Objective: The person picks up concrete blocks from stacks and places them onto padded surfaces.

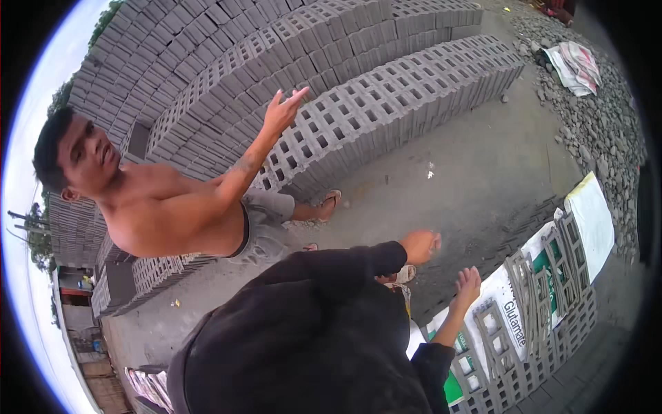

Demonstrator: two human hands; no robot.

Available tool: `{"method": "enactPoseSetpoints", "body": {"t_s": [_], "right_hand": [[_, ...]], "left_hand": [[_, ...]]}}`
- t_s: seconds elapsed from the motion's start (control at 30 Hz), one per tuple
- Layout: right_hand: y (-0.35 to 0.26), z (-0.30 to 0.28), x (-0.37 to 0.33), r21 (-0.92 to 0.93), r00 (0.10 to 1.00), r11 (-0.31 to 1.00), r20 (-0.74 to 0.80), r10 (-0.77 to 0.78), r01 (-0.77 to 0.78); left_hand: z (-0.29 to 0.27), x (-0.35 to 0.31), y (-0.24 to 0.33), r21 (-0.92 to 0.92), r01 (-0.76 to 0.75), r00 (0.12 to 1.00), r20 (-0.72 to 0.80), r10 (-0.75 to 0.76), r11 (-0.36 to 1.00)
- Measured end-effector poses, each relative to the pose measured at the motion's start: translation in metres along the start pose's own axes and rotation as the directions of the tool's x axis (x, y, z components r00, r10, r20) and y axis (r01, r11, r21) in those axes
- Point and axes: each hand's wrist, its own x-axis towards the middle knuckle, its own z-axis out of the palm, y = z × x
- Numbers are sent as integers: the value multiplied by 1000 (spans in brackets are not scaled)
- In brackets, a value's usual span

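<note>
My left hand (pixel 420 246) reaches out from a black sleeve over the grey ground, its fingers curled in, with nothing visible in them. My right hand (pixel 468 286) is raised with the fingers apart and holds nothing. It is nearest to a low stack of grey hollow concrete blocks (pixel 514 386), apart from it. White and green printed sacks (pixel 496 297) lie over that stack, and several thin grey block pieces (pixel 541 283) rest on them.
A shirtless person (pixel 172 200) in grey shorts stands at the left, one arm stretched toward a long row of hollow blocks (pixel 386 96). Taller block stacks (pixel 186 62) rise behind. Gravel (pixel 593 131) with a crumpled sack (pixel 576 67) lies at the far right.
</note>
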Motion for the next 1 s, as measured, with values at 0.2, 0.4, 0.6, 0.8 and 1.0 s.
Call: {"method": "enactPoseSetpoints", "body": {"t_s": [0.2, 0.4, 0.6, 0.8, 1.0], "right_hand": [[-11, 132, -61, -197, 849, 980, 517, 113, -11], [71, 186, -124, -354, 517, 934, 791, 328, -50], [165, 183, -90, -804, 731, 561, 503, 462, 198], [207, 182, -68, -756, 588, 595, 620, 519, 273], [238, 204, -99, -983, 766, 133, 184, 615, 130]], "left_hand": [[-78, -94, 36, -244, 23, 979, -192, -72, 970], [-133, -236, 11, -392, -47, 857, -489, -165, 919], [-161, -445, -40, -674, 183, 541, -539, -646, 716], [-115, -662, -91, -883, -38, -175, -454, -874, 467], [-131, -741, -116, -863, -252, -462, -290, -838, 438]]}}
